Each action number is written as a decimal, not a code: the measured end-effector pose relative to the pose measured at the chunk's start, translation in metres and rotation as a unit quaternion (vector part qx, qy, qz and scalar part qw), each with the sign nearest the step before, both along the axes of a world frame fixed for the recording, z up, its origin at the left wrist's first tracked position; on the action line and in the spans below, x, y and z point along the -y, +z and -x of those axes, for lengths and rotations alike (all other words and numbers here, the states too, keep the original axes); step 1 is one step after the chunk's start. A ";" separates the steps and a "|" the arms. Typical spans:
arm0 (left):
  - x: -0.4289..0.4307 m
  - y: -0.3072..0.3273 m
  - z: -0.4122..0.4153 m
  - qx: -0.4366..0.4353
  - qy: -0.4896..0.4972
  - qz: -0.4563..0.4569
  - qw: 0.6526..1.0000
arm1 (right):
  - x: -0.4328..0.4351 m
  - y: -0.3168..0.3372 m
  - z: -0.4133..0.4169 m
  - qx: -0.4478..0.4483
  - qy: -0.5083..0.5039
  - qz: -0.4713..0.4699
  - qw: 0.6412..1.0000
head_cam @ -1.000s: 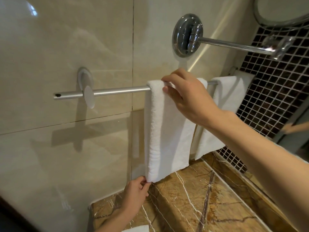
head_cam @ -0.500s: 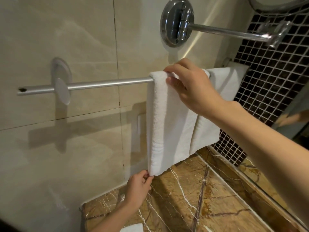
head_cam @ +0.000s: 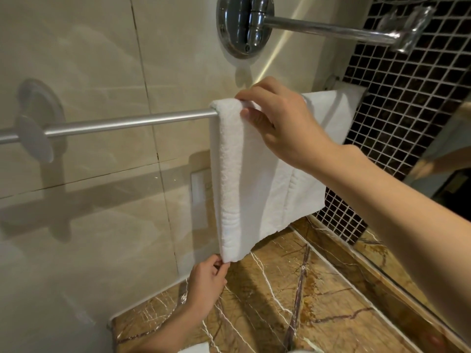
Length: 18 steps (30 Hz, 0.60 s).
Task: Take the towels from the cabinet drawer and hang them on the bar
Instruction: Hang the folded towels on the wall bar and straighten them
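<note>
Since a second ago the white towel [head_cam: 244, 179] has closed up against a second towel [head_cam: 328, 115] on its right, covering the short stretch of bare rail that showed between them, and the whole scene now sits further left in the frame. Both towels hang folded over a brushed metal towel bar [head_cam: 127, 122] running from the left edge toward the centre right. Just above centre, the right hand [head_cam: 277, 123] reaches in from the lower right and grips the white towel's fold where it crosses the bar, fingers curled over the top, thumb tip on the front. At lower centre, the left hand [head_cam: 207, 284] pinches the same towel's bottom left corner. Glossy beige wall tiles [head_cam: 76, 59] fill the left half. A chrome wall mount [head_cam: 244, 24] with an arm sits at top centre. A brown veined marble counter [head_cam: 305, 301] lies along the bottom, and dark mosaic tiles [head_cam: 407, 98] cover the upper right
</note>
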<state>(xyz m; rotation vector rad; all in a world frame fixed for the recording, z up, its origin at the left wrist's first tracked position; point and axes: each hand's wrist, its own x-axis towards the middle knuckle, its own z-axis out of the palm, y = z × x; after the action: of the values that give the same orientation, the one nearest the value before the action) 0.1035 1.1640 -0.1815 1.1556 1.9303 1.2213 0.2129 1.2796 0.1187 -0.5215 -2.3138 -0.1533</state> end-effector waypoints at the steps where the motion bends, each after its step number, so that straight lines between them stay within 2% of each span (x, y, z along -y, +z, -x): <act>1: 0.000 0.001 0.000 0.004 0.000 -0.003 1.000 | 0.000 0.000 0.000 -0.003 0.001 0.000 1.000; 9: 0.005 0.002 0.005 0.002 -0.004 -0.002 1.000 | 0.006 -0.002 0.001 -0.014 -0.009 0.028 0.999; 18: 0.031 0.022 0.007 -0.013 0.005 0.009 1.000 | 0.038 -0.008 -0.030 0.040 -0.056 0.088 0.994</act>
<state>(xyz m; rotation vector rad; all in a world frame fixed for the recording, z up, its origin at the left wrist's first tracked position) 0.0961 1.1328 -0.1592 1.1591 1.9649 1.1971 0.2432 1.2415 0.1108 -0.7477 -2.3888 -0.0245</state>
